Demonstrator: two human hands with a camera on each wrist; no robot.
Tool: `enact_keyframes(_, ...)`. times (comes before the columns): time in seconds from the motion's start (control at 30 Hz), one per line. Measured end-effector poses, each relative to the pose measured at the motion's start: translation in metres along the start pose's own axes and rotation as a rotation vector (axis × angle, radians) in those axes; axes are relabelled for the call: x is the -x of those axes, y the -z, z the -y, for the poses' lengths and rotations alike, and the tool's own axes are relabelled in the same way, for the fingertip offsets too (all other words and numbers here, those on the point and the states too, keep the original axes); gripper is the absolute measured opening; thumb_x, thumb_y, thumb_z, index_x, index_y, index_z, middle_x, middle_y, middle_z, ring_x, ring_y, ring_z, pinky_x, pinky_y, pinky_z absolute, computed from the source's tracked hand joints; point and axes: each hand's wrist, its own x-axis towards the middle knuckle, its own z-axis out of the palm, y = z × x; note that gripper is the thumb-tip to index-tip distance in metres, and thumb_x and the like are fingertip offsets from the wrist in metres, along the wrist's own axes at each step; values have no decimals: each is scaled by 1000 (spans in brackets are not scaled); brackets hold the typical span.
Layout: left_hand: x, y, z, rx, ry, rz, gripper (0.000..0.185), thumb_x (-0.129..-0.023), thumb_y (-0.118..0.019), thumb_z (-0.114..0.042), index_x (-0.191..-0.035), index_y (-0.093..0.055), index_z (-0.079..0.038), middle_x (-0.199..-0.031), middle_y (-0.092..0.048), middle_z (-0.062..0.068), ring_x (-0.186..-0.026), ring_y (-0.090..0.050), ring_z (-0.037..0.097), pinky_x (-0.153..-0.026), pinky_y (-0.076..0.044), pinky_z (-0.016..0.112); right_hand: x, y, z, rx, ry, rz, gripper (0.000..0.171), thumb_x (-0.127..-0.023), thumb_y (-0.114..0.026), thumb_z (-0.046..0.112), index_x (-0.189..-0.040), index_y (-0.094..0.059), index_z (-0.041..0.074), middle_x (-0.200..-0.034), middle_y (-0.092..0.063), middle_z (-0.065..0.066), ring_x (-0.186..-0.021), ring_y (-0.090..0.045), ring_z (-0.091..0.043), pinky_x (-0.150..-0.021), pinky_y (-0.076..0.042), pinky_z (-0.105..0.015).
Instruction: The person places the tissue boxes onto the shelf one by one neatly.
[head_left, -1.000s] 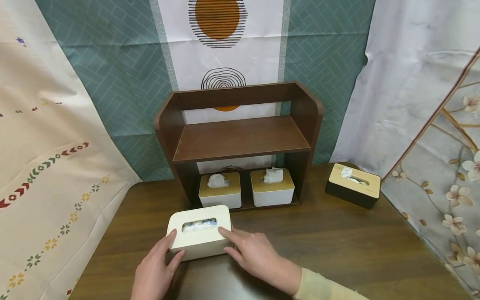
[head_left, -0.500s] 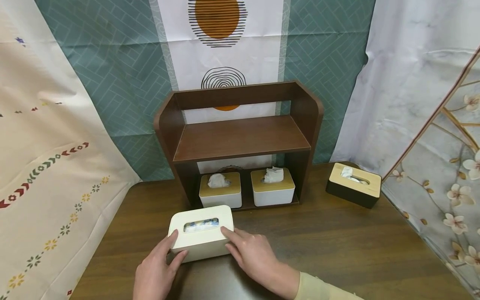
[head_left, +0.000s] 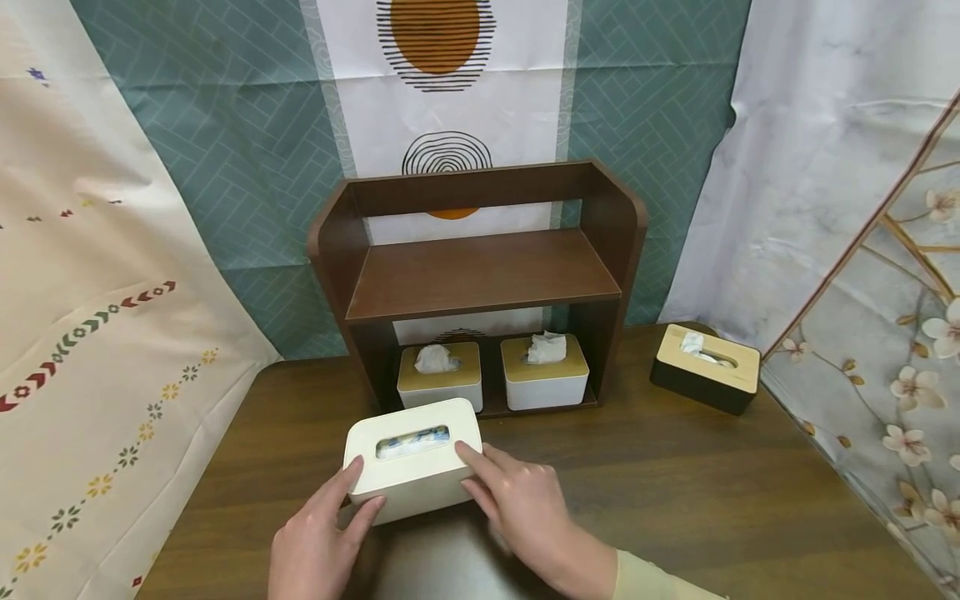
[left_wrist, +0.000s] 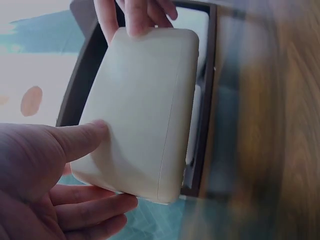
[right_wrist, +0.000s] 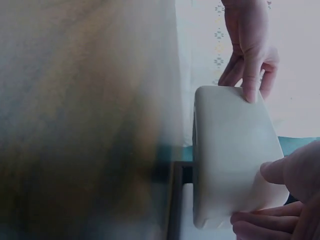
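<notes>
Both hands hold a cream tissue box (head_left: 420, 487) with a rounded rectangular lid, in front of the shelf. Blue-and-white packaging shows through the lid's slot. My left hand (head_left: 318, 529) grips the left end, its thumb on the front wall and its other fingers round the end. My right hand (head_left: 528, 508) grips the right end, with the index finger at the lid's edge and the thumb on the front. In the left wrist view the cream box (left_wrist: 135, 110) appears raised off the tabletop. The right wrist view shows its plain front wall (right_wrist: 235, 145) between the two hands.
A dark brown two-level shelf (head_left: 483, 271) stands at the back. Two white tissue boxes with wooden lids, a left one (head_left: 438, 396) and a right one (head_left: 547, 392), sit on its lower level. A black tissue box (head_left: 697, 383) stands right on the wooden table (head_left: 675, 508).
The cream tissue box has moved a little to the right and toward the shelf, lifting and tilting slightly. Both hands have moved with it and keep their hold.
</notes>
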Motion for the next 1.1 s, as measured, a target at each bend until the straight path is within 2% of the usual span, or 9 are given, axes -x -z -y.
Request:
enact_keyframes(0.23, -5, 9, -15, 26, -54, -70, 65, -79, -101, -20, -139, -78, -14, -126, -81, 7, -92, -82, 33, -63, -57, 60, -4, 18, -5, 2, 19, -82, 50, -90, -94, 25, -138, -78, 21, -112, -83, -10, -87, -83, -22, -57, -63, -43)
enact_keyframes(0.57, -22, 30, -38, 28, -192, -168, 66, -75, -102, -20, -137, -78, -14, -125, -81, 10, -99, -82, 32, -57, -58, 57, -16, 48, -11, -16, 56, -172, 62, -83, -100, 20, -140, -77, 20, -112, -83, -7, -85, -83, -20, -56, -63, -37)
enact_keyframes(0.63, -27, 36, -42, 30, -229, -175, 63, -80, -99, -26, -138, -77, -14, -127, -80, 11, -102, -81, 33, -59, -59, 58, -20, 55, -13, -17, 70, -195, 64, -81, -100, 19, -141, -76, 20, -110, -83, -7, -84, -82, -19, -55, -62, -36)
enact_keyframes(0.73, -34, 44, -49, 36, -272, -185, 55, -98, -82, -49, -139, -76, -14, -128, -80, 11, -104, -81, 34, -60, -60, 58, -26, 66, -14, -16, 90, -234, 67, -81, -100, 17, -142, -75, 20, -109, -83, -6, -81, -82, -19, -52, -60, -35)
enact_keyframes(0.8, -38, 50, -55, 39, -293, -189, 57, -101, -74, -56, -140, -76, -14, -127, -80, 11, -103, -81, 34, -61, -61, 58, -30, 74, -15, -12, 102, -256, 68, -80, -100, 16, -143, -75, 20, -108, -83, -6, -81, -82, -20, -52, -60, -35)
enact_keyframes(0.87, -43, 55, -61, 36, -308, -196, 56, -100, -77, -53, -141, -75, -14, -124, -81, 10, -100, -81, 32, -60, -61, 57, -35, 82, -16, -8, 110, -273, 68, -79, -100, 16, -143, -75, 20, -109, -83, -6, -81, -82, -20, -51, -59, -35)
enact_keyframes(0.93, -48, 61, -67, 34, -321, -201, 57, -91, -89, -38, -142, -75, -14, -123, -82, 10, -98, -81, 31, -61, -61, 57, -40, 90, -17, 2, 118, -288, 69, -79, -101, 15, -142, -75, 20, -109, -84, -7, -81, -82, -21, -50, -59, -35)
enact_keyframes(1.0, -54, 65, -73, 33, -338, -210, 64, -82, -96, -25, -142, -74, -15, -123, -82, 10, -97, -81, 30, -62, -61, 56, -45, 97, -19, 7, 123, -294, 69, -78, -101, 14, -142, -75, 19, -108, -84, -6, -79, -82, -20, -49, -57, -34)
enact_keyframes(1.1, -63, 70, -79, 37, -360, -230, 66, -81, -98, -20, -142, -74, -14, -125, -81, 10, -100, -81, 31, -62, -61, 56, -52, 107, -21, 9, 124, -293, 70, -79, -101, 14, -143, -75, 19, -107, -83, -5, -75, -80, -19, -47, -55, -32)
